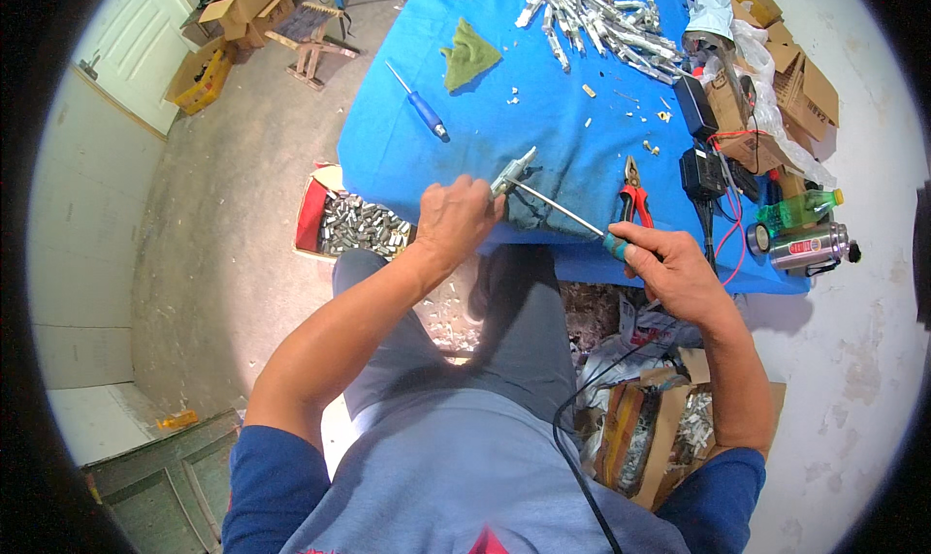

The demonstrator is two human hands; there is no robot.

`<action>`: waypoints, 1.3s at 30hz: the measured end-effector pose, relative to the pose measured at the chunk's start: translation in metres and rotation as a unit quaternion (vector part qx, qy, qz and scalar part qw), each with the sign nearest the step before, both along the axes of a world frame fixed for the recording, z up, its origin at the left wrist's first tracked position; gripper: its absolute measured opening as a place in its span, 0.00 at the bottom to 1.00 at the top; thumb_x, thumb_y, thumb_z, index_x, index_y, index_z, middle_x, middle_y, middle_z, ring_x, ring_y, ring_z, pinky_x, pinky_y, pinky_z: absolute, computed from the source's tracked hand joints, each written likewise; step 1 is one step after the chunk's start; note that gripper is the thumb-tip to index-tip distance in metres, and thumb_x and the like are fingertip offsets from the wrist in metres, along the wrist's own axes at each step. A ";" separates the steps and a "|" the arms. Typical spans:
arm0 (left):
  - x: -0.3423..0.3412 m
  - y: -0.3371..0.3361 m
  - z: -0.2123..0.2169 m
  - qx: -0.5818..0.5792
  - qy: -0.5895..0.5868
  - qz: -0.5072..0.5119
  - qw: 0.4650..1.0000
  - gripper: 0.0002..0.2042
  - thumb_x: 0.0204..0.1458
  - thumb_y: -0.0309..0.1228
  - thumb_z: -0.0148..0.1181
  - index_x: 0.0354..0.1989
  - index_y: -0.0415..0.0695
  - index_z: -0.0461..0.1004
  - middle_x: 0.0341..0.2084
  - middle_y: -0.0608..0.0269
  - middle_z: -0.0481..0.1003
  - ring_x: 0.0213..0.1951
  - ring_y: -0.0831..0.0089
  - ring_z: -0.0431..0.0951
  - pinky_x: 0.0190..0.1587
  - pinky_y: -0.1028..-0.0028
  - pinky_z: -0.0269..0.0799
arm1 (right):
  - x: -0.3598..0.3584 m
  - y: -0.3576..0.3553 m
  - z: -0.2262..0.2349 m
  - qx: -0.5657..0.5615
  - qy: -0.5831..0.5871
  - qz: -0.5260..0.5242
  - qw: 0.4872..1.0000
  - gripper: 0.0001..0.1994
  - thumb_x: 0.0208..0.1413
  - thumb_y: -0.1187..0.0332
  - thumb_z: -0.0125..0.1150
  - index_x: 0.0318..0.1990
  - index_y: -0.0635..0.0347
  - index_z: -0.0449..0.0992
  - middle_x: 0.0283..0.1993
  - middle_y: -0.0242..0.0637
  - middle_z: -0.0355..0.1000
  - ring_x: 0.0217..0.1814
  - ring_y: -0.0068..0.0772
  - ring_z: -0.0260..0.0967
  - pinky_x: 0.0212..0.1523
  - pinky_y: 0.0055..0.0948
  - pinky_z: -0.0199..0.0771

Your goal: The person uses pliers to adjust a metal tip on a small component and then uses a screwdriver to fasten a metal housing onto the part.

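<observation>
My left hand [456, 217], near the front edge of the blue-covered table [388, 171], is closed around a narrow, pale grey-green piece [514, 172], perhaps metal; its far end sticks out past the fingers. In my right hand [671, 271] is a screwdriver [561, 207] with a teal handle. Its shaft points left, and the tip meets the pale piece or lies right beside it. Behind my right hand, pliers [634, 195] with red handles rest on the cloth. A second screwdriver [423, 110], with a blue handle, lies farther left.
Long silvery pieces [606, 26] are heaped at the back, near a green rag [469, 60]. Black adapters [700, 171] with cables, a green bottle [800, 210] and a steel flask [807, 247] line the right side. A box of small metal cylinders [361, 228] stands below left.
</observation>
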State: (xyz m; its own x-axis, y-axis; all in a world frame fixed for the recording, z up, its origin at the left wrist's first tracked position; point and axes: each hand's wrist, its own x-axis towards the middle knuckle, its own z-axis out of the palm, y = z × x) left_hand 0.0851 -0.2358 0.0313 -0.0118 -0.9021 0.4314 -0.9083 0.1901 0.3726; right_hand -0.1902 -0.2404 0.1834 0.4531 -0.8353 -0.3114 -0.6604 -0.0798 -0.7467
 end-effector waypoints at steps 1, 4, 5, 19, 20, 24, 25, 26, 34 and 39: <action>0.000 0.000 0.000 -0.002 -0.002 0.001 1.000 0.15 0.52 0.40 0.62 0.22 0.42 0.72 0.21 0.54 0.72 0.23 0.51 0.74 0.27 0.57 0.67 | 0.002 0.000 0.000 -0.010 0.009 0.013 1.000 0.17 0.63 0.68 0.53 0.56 0.62 0.75 0.27 0.29 0.71 0.23 0.16 0.62 0.23 0.23 0.64; -0.001 -0.001 -0.001 -0.007 0.000 -0.002 1.000 0.15 0.52 0.40 0.62 0.22 0.42 0.72 0.20 0.54 0.72 0.22 0.51 0.74 0.27 0.57 0.67 | 0.005 -0.002 0.003 -0.073 0.045 0.057 0.995 0.16 0.62 0.69 0.52 0.55 0.64 0.74 0.26 0.32 0.70 0.24 0.20 0.63 0.25 0.26 0.65; 0.000 0.000 -0.002 -0.009 0.001 -0.001 1.000 0.15 0.52 0.40 0.62 0.22 0.42 0.72 0.20 0.54 0.72 0.22 0.51 0.74 0.26 0.57 0.67 | 0.007 -0.002 0.005 -0.099 0.056 0.074 0.991 0.16 0.62 0.69 0.52 0.55 0.65 0.74 0.25 0.34 0.70 0.24 0.22 0.64 0.26 0.27 0.65; -0.007 0.015 0.010 0.092 0.070 0.053 0.992 0.21 0.52 0.47 0.60 0.23 0.39 0.73 0.21 0.48 0.75 0.26 0.47 0.77 0.30 0.53 0.70 | 0.012 0.018 0.005 -0.181 0.092 0.089 0.975 0.15 0.59 0.71 0.55 0.53 0.63 0.75 0.22 0.46 0.66 0.21 0.34 0.63 0.27 0.32 0.65; -0.007 0.016 0.011 0.107 0.072 0.058 0.990 0.21 0.52 0.49 0.60 0.24 0.39 0.74 0.21 0.47 0.75 0.26 0.46 0.77 0.30 0.53 0.71 | 0.010 0.021 0.004 -0.177 0.086 0.080 0.977 0.15 0.59 0.71 0.55 0.53 0.62 0.75 0.22 0.46 0.66 0.21 0.32 0.63 0.27 0.32 0.65; -0.009 0.018 0.017 0.164 0.085 0.081 0.979 0.23 0.52 0.51 0.60 0.25 0.38 0.76 0.19 0.45 0.76 0.27 0.46 0.78 0.32 0.54 0.72 | 0.008 0.025 0.001 -0.189 0.086 0.080 0.975 0.15 0.60 0.71 0.55 0.54 0.62 0.75 0.22 0.45 0.67 0.22 0.30 0.63 0.28 0.30 0.66; -0.010 0.019 0.021 0.186 0.093 0.088 0.974 0.24 0.52 0.51 0.60 0.26 0.37 0.77 0.20 0.45 0.76 0.27 0.46 0.78 0.32 0.54 0.72 | 0.006 0.025 -0.002 -0.191 0.081 0.082 0.975 0.15 0.60 0.71 0.55 0.53 0.62 0.75 0.22 0.45 0.67 0.22 0.30 0.63 0.28 0.30 0.66; -0.010 0.020 0.022 0.207 0.101 0.093 0.969 0.24 0.53 0.51 0.60 0.27 0.37 0.78 0.20 0.44 0.77 0.27 0.46 0.78 0.33 0.54 0.72 | 0.005 0.026 -0.004 -0.193 0.077 0.083 0.975 0.15 0.60 0.71 0.55 0.53 0.62 0.76 0.22 0.45 0.68 0.22 0.31 0.64 0.28 0.30 0.66; -0.005 0.027 -0.026 0.301 0.258 0.042 0.917 0.26 0.55 0.51 0.59 0.27 0.33 0.77 0.18 0.52 0.75 0.22 0.58 0.76 0.29 0.60 0.70 | 0.001 0.025 -0.006 -0.194 0.060 0.091 0.975 0.15 0.60 0.71 0.55 0.53 0.63 0.75 0.22 0.44 0.67 0.22 0.30 0.64 0.28 0.30 0.66; -0.005 0.014 -0.008 0.393 0.491 0.029 0.777 0.25 0.58 0.53 0.57 0.21 0.42 0.72 0.13 0.68 0.66 0.18 0.82 0.64 0.19 0.78 0.54 | 0.000 0.022 -0.006 -0.187 0.065 0.083 0.977 0.14 0.57 0.68 0.54 0.51 0.56 0.77 0.28 0.52 0.73 0.32 0.57 0.72 0.33 0.47 0.70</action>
State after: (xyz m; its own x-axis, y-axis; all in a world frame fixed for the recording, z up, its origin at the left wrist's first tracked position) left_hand 0.0802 -0.2213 0.0237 0.0248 -0.8780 -0.4780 -0.1105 -0.4776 0.8716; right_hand -0.1905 -0.2189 0.1777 0.5689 -0.8200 -0.0623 -0.7021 -0.4448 -0.5561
